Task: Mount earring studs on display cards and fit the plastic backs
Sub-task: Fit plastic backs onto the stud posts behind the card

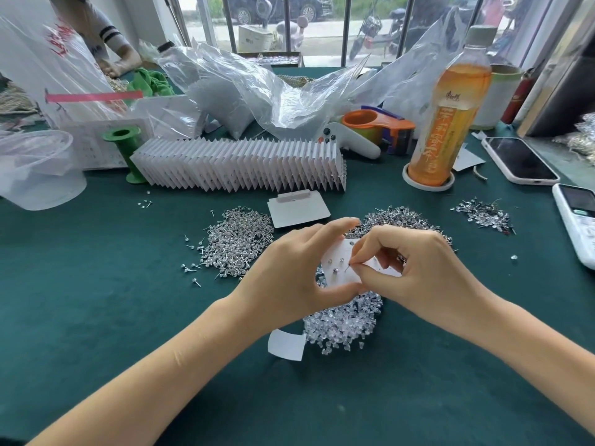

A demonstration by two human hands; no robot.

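- You had a long row of filled cards (241, 165) standing at the back of the table (96, 317) (so much looked done).
- Your left hand (289, 268) gripped the display card (338, 268), 3 studs seated.
- Your right hand (409, 268) fingers pinched a stud (347, 268) at its face.
- Loose studs (235, 243) and plastic backs (341, 323) were heaped beside; plenty remained, I'd judge.
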